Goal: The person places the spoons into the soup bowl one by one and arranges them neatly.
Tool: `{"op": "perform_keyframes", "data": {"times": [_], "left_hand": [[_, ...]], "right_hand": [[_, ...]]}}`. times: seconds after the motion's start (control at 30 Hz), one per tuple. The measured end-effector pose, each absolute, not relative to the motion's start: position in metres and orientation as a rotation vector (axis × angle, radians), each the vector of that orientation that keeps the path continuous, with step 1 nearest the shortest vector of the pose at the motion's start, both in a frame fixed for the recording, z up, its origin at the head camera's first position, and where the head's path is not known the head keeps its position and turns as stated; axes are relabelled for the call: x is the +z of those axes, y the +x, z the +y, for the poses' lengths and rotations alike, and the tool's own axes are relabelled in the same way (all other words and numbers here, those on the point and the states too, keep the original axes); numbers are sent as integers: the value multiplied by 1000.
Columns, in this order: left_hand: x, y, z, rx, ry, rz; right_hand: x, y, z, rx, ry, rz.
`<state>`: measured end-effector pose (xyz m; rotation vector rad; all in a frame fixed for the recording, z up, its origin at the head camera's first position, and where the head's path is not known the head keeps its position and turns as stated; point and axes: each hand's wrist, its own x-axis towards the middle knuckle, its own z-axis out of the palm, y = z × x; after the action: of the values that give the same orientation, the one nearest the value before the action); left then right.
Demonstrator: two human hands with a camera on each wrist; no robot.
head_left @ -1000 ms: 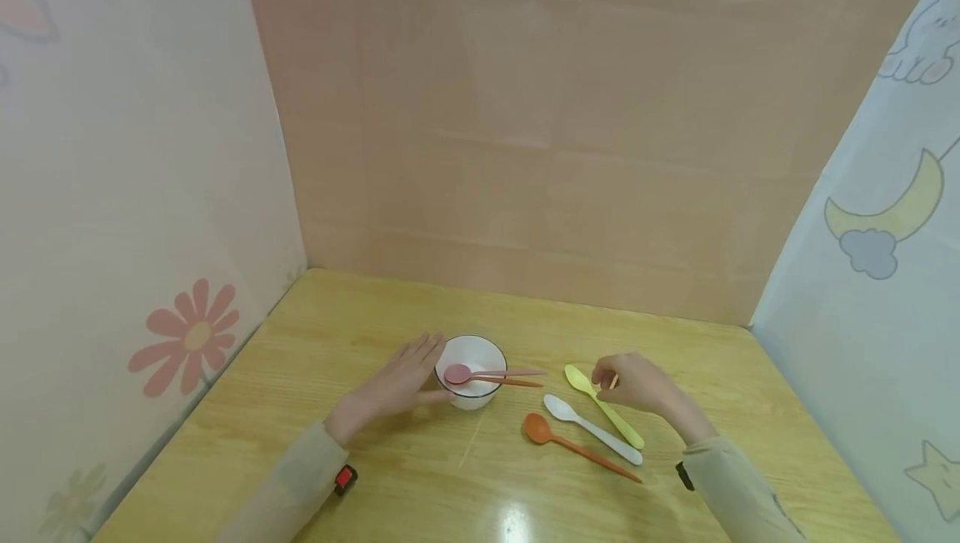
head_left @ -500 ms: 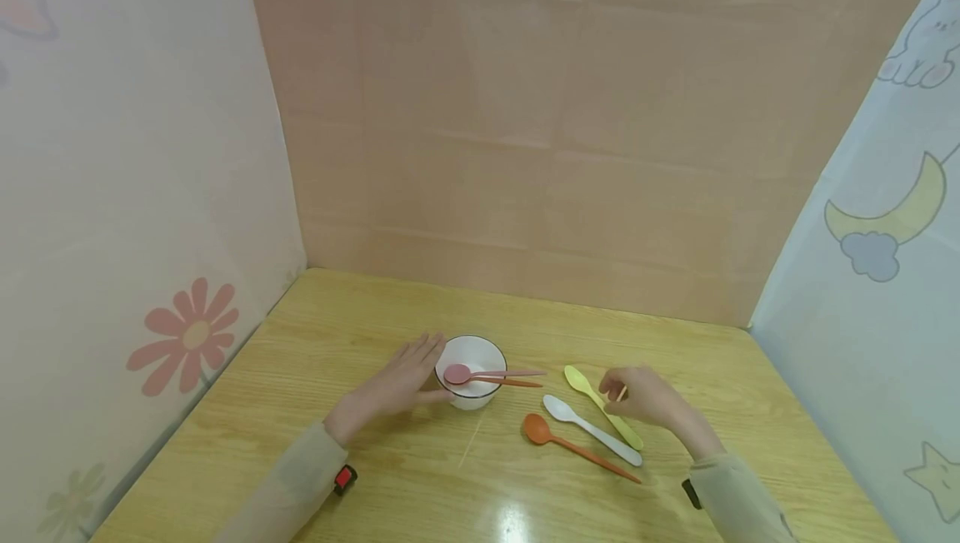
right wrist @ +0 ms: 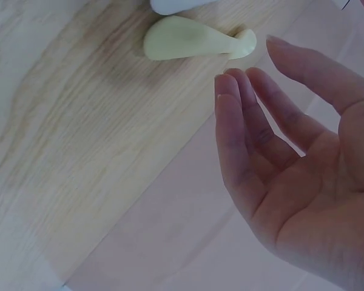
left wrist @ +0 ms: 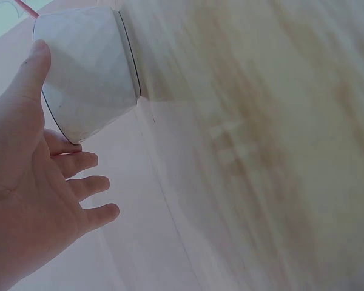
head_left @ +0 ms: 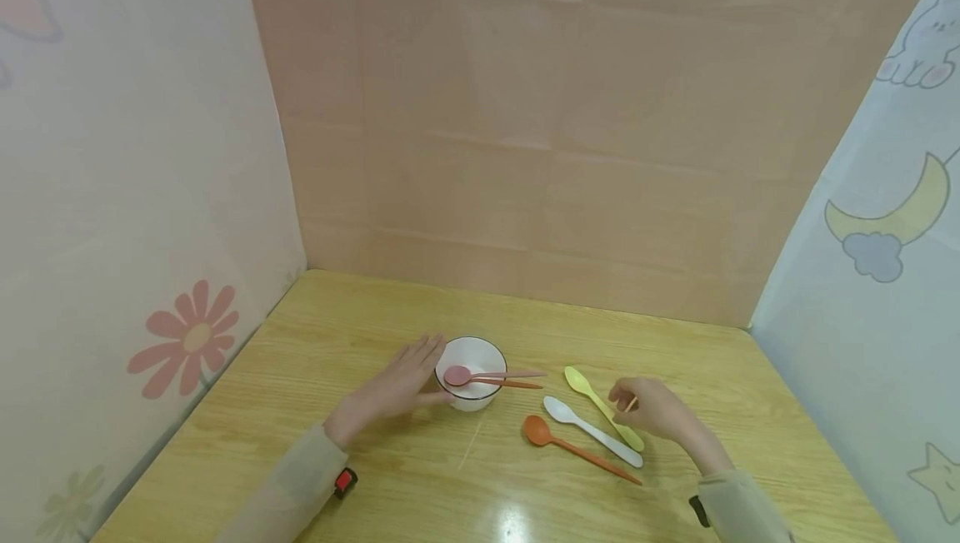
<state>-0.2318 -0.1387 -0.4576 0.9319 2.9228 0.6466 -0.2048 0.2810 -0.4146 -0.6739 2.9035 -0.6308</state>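
A white bowl (head_left: pixel 471 351) with a dark rim holds a pink spoon (head_left: pixel 457 375) and, under it, an orange-handled spoon (head_left: pixel 521 383) whose head is mostly hidden. At the bowl's left side, my left hand (head_left: pixel 393 382) touches it with extended thumb and index finger; the left wrist view shows the thumb against the wall of the bowl (left wrist: pixel 88 70). My right hand (head_left: pixel 651 410) hovers beside a yellow spoon (head_left: pixel 588 389), fingers loosely bent. Nothing sits between thumb and fingers of the right hand (right wrist: pixel 297 151) in its wrist view, where the yellow spoon (right wrist: pixel 185 39) lies beyond the fingertips.
A white spoon (head_left: pixel 592 430) and an orange spoon (head_left: pixel 573 447) lie on the wooden table (head_left: pixel 405 476), nearer me than the yellow one. Cloth-covered walls enclose the table: a plain back wall (head_left: pixel 510 151) and printed sides.
My right hand has drifted right and toward me, from the upper part of the yellow spoon to beside its handle. My left hand, the bowl and the spoons have stayed put.
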Motion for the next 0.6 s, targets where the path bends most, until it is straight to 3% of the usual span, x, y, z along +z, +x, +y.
{"op": "perform_keyframes", "data": {"times": [0.6], "left_hand": [[-460, -233, -138, 657, 934, 2925]], "right_hand": [[-430, -198, 289, -699, -484, 2906]]}}
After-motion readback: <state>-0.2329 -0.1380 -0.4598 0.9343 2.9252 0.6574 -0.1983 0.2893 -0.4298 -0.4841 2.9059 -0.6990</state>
